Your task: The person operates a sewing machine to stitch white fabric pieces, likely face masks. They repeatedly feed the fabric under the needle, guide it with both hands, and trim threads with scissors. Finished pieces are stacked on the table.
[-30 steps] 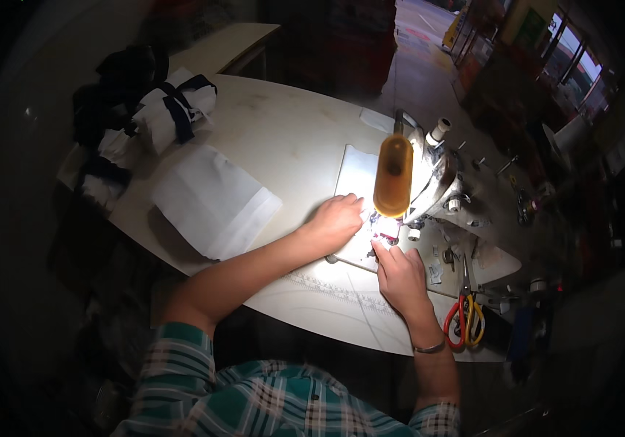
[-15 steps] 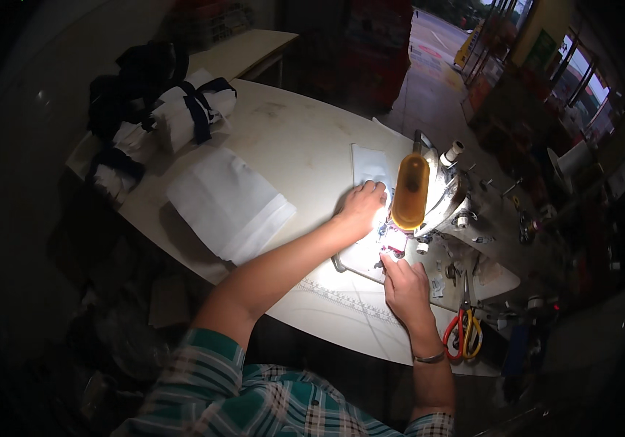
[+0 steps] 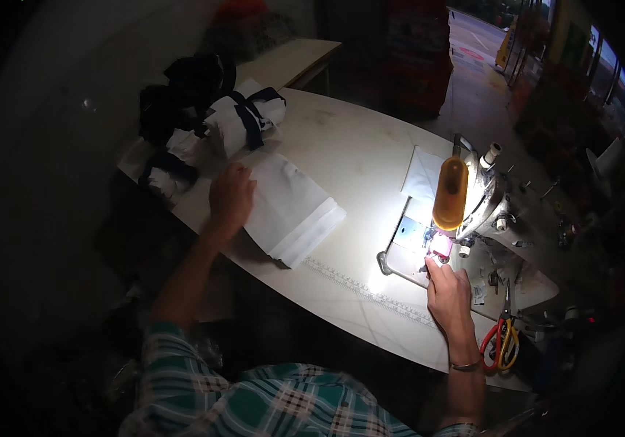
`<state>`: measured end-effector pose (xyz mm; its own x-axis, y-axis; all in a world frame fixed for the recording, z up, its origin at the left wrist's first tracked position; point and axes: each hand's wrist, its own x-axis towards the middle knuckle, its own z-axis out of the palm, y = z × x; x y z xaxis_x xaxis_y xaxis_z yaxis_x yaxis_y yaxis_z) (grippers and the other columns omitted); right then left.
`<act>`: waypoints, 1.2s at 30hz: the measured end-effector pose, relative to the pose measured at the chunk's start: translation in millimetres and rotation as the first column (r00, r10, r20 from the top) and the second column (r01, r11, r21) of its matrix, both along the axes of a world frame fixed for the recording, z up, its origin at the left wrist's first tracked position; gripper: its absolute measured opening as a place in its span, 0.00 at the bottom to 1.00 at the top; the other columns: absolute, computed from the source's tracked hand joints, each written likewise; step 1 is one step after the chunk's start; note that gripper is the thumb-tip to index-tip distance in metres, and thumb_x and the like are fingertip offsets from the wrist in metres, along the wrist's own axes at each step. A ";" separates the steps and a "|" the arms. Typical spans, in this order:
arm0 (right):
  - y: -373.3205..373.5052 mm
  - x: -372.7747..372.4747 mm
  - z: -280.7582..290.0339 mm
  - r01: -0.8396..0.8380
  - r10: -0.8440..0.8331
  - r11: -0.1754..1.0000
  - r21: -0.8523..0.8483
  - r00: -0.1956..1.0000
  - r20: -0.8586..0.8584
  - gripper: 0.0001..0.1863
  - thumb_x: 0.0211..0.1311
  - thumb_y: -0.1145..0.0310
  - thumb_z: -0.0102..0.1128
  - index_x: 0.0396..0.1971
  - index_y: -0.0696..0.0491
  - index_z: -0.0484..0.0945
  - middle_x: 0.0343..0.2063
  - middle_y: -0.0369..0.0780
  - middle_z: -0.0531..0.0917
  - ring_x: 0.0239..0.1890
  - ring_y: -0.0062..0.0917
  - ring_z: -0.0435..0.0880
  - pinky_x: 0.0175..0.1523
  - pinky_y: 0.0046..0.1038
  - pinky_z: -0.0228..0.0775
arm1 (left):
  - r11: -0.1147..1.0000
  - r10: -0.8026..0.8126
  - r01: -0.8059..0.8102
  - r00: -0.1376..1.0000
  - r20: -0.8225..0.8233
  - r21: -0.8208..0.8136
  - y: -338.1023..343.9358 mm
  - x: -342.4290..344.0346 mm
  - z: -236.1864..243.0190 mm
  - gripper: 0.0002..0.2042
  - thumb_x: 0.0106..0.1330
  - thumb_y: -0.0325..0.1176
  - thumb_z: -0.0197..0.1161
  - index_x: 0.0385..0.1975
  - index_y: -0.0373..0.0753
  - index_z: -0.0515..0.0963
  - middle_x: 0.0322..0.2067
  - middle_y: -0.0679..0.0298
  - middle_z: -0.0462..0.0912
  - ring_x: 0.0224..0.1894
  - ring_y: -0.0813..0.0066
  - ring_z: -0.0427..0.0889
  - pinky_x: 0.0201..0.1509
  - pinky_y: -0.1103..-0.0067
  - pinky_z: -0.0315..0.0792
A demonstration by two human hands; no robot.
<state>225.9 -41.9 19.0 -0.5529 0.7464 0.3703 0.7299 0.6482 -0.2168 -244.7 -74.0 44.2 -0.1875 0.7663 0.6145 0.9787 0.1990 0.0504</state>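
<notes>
At the left edge of a flat white cloth piece, my left hand has its fingers curled together on the cloth. The cloth has a folded band along its near right side and lies flat on the table. My right hand is at the front of a sewing machine, fingers bent close to the brightly lit needle area. What its fingertips hold is too small to make out. A pale cloth piece lies behind the machine's plate.
Bundles of white cloth tied with dark strips are heaped at the table's far left. Scissors with red and yellow handles lie right of my right wrist. A printed measuring scale runs along the near edge of the white table.
My left hand has left the machine and moved left to the white cloth. My right hand stays by the needle area. The whole view has shifted, so things appear farther right.
</notes>
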 end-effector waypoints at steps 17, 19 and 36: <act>0.1 2.3 -2.3 0.016 -0.016 1.000 0.002 0.999 -0.035 0.20 0.64 0.76 0.61 0.56 0.52 0.84 0.29 0.42 0.78 0.28 0.40 0.73 0.42 0.38 0.67 | 0.944 -0.053 0.119 0.975 0.213 -0.309 1.8 41.1 34.8 0.13 0.68 0.39 0.71 0.40 0.34 0.84 0.39 0.55 0.83 0.40 0.57 0.85 0.44 0.64 0.79; -0.2 2.8 -2.3 0.010 -0.010 1.000 0.002 0.999 -0.035 0.20 0.64 0.76 0.61 0.56 0.52 0.84 0.29 0.41 0.78 0.28 0.40 0.74 0.42 0.38 0.67 | 0.942 -0.085 0.112 0.992 0.096 -0.315 -2.0 52.0 35.9 0.13 0.68 0.39 0.71 0.38 0.34 0.84 0.37 0.56 0.83 0.38 0.58 0.85 0.43 0.66 0.79; 1.5 5.2 -10.1 -0.010 0.005 0.999 -0.036 0.992 -0.125 0.18 0.65 0.75 0.60 0.55 0.52 0.83 0.30 0.43 0.79 0.30 0.40 0.79 0.46 0.38 0.69 | 0.676 -0.360 0.671 0.661 0.658 -0.305 -4.5 186.1 14.1 0.10 0.70 0.27 0.66 0.47 0.33 0.77 0.45 0.57 0.77 0.48 0.67 0.81 0.54 0.74 0.75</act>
